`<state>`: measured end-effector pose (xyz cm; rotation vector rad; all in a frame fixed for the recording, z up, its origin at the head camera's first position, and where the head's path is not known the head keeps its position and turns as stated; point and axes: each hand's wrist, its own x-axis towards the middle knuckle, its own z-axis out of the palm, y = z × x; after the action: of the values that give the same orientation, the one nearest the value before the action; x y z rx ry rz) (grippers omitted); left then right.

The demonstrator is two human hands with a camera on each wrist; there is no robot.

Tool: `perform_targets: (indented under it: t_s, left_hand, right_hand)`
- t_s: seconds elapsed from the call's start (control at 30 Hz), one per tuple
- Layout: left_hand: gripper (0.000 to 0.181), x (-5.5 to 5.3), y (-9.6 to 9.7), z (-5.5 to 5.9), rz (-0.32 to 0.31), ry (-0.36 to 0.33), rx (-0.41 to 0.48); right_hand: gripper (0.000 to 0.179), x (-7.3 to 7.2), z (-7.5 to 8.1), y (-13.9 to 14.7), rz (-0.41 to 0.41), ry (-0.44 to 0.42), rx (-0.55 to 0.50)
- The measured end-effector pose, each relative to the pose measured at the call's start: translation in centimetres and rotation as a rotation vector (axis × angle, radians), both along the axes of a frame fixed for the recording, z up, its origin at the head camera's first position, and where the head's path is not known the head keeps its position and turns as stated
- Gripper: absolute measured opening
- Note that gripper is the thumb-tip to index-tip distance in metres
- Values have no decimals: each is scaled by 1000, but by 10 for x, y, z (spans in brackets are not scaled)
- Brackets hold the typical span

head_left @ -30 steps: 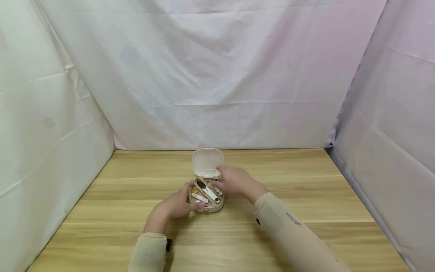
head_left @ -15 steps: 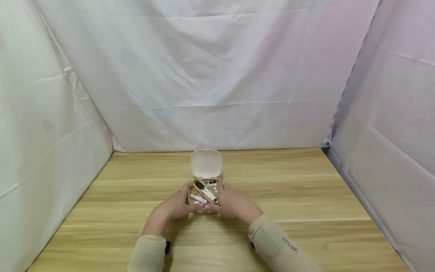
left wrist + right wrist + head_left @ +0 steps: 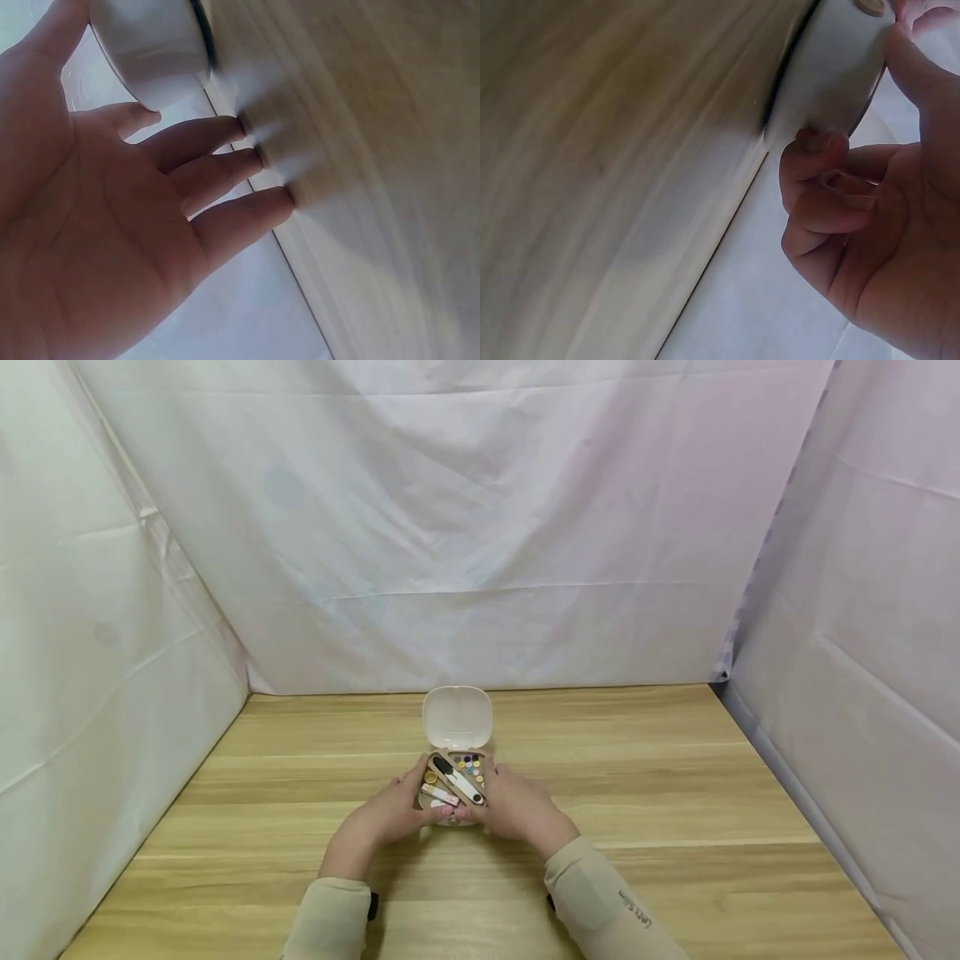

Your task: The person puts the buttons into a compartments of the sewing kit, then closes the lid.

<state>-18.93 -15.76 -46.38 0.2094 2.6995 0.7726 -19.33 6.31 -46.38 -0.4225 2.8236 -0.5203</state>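
Note:
A cream sewing kit box (image 3: pixel 456 822) sits on the table with its lid (image 3: pixel 457 718) tipped back. Inside, white thread snips (image 3: pixel 463 783) with a black tip lie diagonally. Small colored buttons (image 3: pixel 470 763) fill the right side; a gold ring-like piece (image 3: pixel 430 777) and a folded tape measure (image 3: pixel 440 794) lie on the left. My left hand (image 3: pixel 390 814) holds the left side, thumb at the front rim, with its lower fingers (image 3: pixel 247 214) spread down to the table. My right hand (image 3: pixel 517 806) grips the right side, its lower fingers curled. Both thumbs meet near the front clasp (image 3: pixel 870 6).
The wood-grain table (image 3: pixel 637 877) stretches out around the box. A white cloth backdrop (image 3: pixel 480 527) hangs along the table's far edge, with more cloth (image 3: pixel 862 610) on both sides.
My right hand has come from over the buttons and lid hinge down to the box's right side, thumb at the front. The left hand keeps its place on the left side.

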Motion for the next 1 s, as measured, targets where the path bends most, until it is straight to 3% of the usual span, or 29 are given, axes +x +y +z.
perform_targets:
  t_s: [0.53, 0.63, 0.73, 0.8, 1.0]
  left_hand:
    - [111, 5, 27, 4, -26, 80, -99]
    - [110, 3, 32, 0, -27, 92, -127]
    - [117, -5, 37, -17, -36, 115, -142]
    - [117, -6, 42, -18, -43, 110, -151]
    - [107, -1, 62, -2, -61, 95, -163]
  right_hand:
    - [109, -3, 4, 19, -22, -58, -18]
    - [109, -4, 4, 25, -26, -74, -26]
    - [110, -4, 5, 32, -23, -83, -28]
    - [110, -4, 6, 37, -22, -91, -38]
    - [111, -5, 4, 53, -43, -119, -79]
